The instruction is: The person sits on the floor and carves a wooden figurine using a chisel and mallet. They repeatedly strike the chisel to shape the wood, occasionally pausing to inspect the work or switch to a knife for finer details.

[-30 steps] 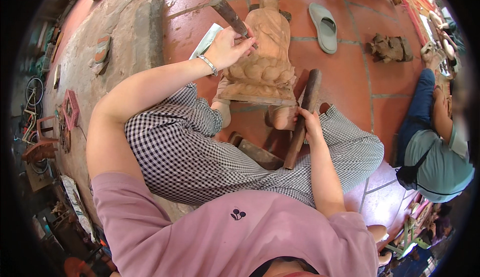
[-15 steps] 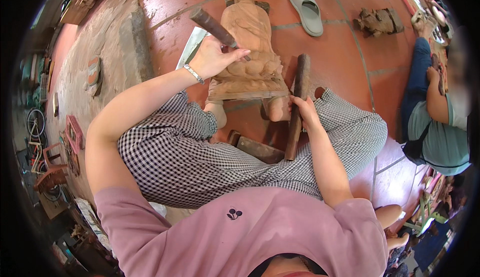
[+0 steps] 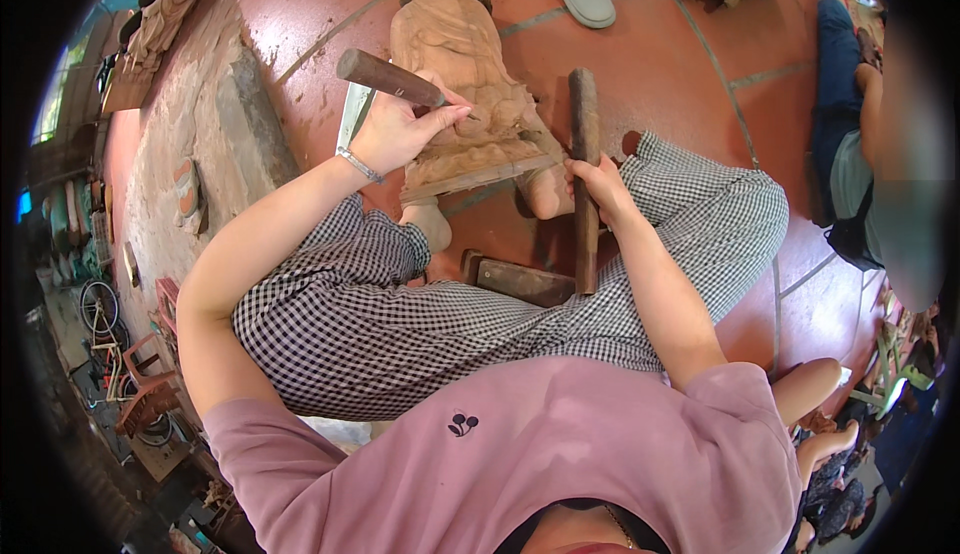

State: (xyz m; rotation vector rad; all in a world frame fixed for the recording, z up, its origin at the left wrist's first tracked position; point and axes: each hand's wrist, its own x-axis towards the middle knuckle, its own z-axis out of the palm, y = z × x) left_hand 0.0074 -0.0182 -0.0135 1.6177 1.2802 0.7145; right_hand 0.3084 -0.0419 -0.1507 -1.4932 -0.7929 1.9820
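Wooden statue (image 3: 445,39) | left hand (image 3: 392,132) — chisel (image 3: 378,73) | right hand (image 3: 605,189) — rod (image 3: 584,119)

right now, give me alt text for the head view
The left hand holds a brown-handled chisel at a carved wooden statue, and the right hand grips a wooden rod. Nearby, a gray slide sandal lies on red floor tiles.
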